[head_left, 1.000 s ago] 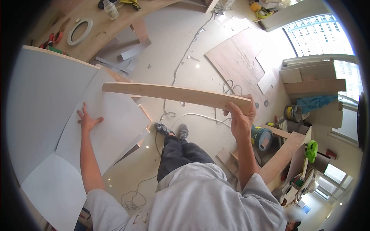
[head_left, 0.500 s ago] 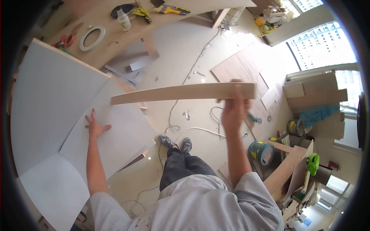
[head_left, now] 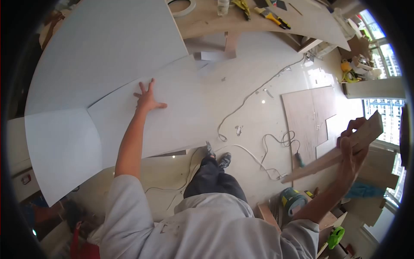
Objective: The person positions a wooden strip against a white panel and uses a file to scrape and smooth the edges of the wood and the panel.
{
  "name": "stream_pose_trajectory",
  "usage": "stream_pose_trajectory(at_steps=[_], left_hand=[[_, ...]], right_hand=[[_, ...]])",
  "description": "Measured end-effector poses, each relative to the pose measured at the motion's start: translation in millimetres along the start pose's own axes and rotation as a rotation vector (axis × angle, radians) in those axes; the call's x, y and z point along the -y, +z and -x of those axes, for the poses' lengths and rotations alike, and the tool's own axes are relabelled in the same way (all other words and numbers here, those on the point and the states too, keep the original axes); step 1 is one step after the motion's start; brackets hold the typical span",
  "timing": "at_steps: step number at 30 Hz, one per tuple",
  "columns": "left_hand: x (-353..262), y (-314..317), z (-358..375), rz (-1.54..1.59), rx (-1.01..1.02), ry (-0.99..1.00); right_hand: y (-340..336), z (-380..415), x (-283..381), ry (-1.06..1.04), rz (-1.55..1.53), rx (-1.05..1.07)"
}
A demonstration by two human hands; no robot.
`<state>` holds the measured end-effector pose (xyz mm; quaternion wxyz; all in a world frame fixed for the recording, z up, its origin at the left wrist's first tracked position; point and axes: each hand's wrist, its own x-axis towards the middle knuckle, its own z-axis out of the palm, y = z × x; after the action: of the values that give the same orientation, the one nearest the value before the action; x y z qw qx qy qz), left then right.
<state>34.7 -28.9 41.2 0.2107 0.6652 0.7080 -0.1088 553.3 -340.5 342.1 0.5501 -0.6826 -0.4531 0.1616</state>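
- L hand (head_left: pixel 148 101): fingers open & spread, palm down on the large pale-grey flat panel (head_left: pixel 177 121), gripping nothing.
- R hand (head_left: pixel 351 153): fingers closed round the long, narrow, light-brown wooden board (head_left: pixel 321 163) nr one end, out to person's R.
- Board: slants in view, held end upper R, other end lower L, nr the round dark-green bucket w/ yellow label (head_left: pixel 293 200); can't tell if that end touches anything.
- 2nd big grey panel (head_left: pixel 116 47): beyond L hand, edge along 1st panel.
- Pale, smooth panel section (head_left: pixel 64 144): L of 1st panel.
- Light-wood worktable (head_left: pixel 202 26): top of view, w/ white ring-shaped roll (head_left: pixel 184 8), clear bottle (head_left: pixel 223 7), yellow-&-black hand tool (head_left: pixel 274 18).
- Pale floor (head_left: pixel 233 86): thin grey cable (head_left: pixel 243 103); flat pinkish-brown wood sheets (head_left: pixel 302 112) on R side.
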Motion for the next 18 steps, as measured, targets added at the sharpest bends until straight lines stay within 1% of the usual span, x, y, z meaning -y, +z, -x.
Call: stream_pose_trajectory(at_steps=[1, 3, 4, 5, 6, 7, 8, 10, 12, 13, 14, 16, 18], left_hand=[[2, 0, 2, -0.001, 0.012, -0.007], [-4, -6, -9, 0.016, 0.0, 0.006], [-3, -4, -7, 0.024, 0.001, 0.008], [1, -1, -2, 0.03, 0.006, 0.006], [2, 2, 5, 0.027, 0.025, -0.006], [-3, -1, 6, 0.023, 0.031, -0.013], [-5, -7, 3, 0.017, 0.027, -0.02], [-2, -9, -4, 0.013, 0.007, -0.011], [-1, -1, -2, 0.001, 0.025, -0.007], [-1, 1, -2, -0.001, 0.035, -0.015], [0, -1, -7, 0.005, 0.036, -0.025], [-1, -4, -7, 0.024, 0.036, -0.015], [1, -2, -3, 0.04, 0.035, -0.022]], right_hand=[[-1, 8, -10, 0.021, 0.098, 0.042], [-11, 33, -58, 0.286, 0.272, 0.148], [-17, 64, -102, 0.555, 0.351, 0.231], [-9, 96, -139, 0.57, 0.414, 0.205], [-12, 137, -197, 0.603, 0.467, 0.236], [3, 155, -197, 0.465, 0.633, 0.296], [20, 156, -179, 0.465, 0.628, 0.368], [52, 128, -126, 0.476, 0.799, 0.455], [60, 112, -83, 0.453, 0.67, 0.442], [61, 107, -74, 0.43, 0.608, 0.424], [56, 126, -93, 0.498, 0.613, 0.482], [47, 189, -151, 0.739, 0.475, 0.549], [61, 224, -163, 0.718, 0.385, 0.5]])
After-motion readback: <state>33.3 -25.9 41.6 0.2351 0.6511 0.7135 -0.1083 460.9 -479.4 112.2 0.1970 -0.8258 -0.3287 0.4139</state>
